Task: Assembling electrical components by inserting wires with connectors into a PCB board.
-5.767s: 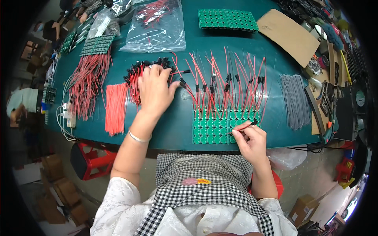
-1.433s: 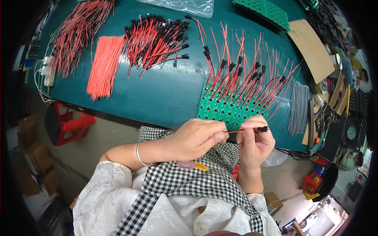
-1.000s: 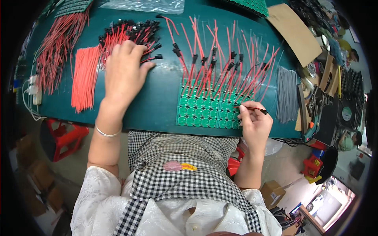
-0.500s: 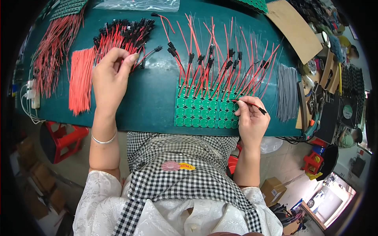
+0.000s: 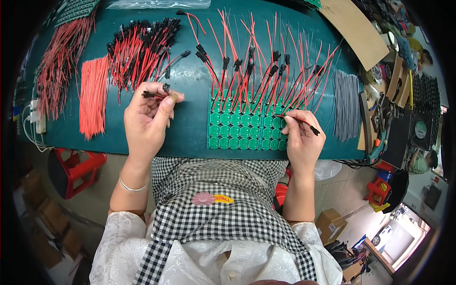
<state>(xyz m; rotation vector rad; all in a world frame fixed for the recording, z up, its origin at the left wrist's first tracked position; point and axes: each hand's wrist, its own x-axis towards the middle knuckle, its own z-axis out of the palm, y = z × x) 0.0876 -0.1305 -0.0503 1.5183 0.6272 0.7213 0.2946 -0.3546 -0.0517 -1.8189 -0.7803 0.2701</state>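
My left hand (image 5: 148, 118) is closed on connector leads, whose black plugs (image 5: 148, 95) stick out over the fingers; how many is hard to make out. It is between the wire pile and the board. My right hand (image 5: 305, 140) pinches a short red-and-black lead (image 5: 304, 122), its black plug pointing down to the right and its other end over the board. The green circuit board panel (image 5: 234, 131) of round pads lies before me, with many red and black leads (image 5: 244, 80) standing up from its far rows.
Red-and-black connector leads (image 5: 142, 52) lie heaped at the back left, beside a bundle of red wires (image 5: 93, 97). Grey wires (image 5: 346, 107) lie right of the board. A wired panel (image 5: 71, 42) sits far left, cardboard (image 5: 356, 35) far right. Pliers (image 5: 377, 145) rest near the right edge.
My left hand has drawn back from the heap toward me and to the right, now with black-plugged leads in its fingers. My right hand stays near the board with its lead.
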